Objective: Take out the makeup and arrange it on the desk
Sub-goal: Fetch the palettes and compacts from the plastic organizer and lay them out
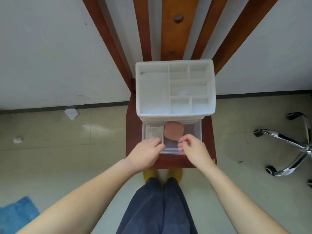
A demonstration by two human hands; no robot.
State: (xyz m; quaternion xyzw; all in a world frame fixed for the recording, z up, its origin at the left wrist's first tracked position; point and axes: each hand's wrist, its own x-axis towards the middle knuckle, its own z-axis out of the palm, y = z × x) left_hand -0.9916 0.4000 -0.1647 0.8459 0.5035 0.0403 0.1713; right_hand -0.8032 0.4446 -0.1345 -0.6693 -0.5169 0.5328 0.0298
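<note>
Both hands at front edge of clear drawer (197, 130), pulled out of white organizer (175, 115) on wooden chair (208, 132). Left hand (145, 154) fingers curled on front wall; right hand (194, 149) fingers loosely bent, grip unclear. Pink compact (172, 130) and clear case (154, 132) lie inside drawer.

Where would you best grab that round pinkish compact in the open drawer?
Probably from above, pinching its left and right edges. The compact lies flat in the clear drawer, so only its top and rim are reachable. Its far edge tucks under the white organizer, and the right hand hovers just in front.
</note>
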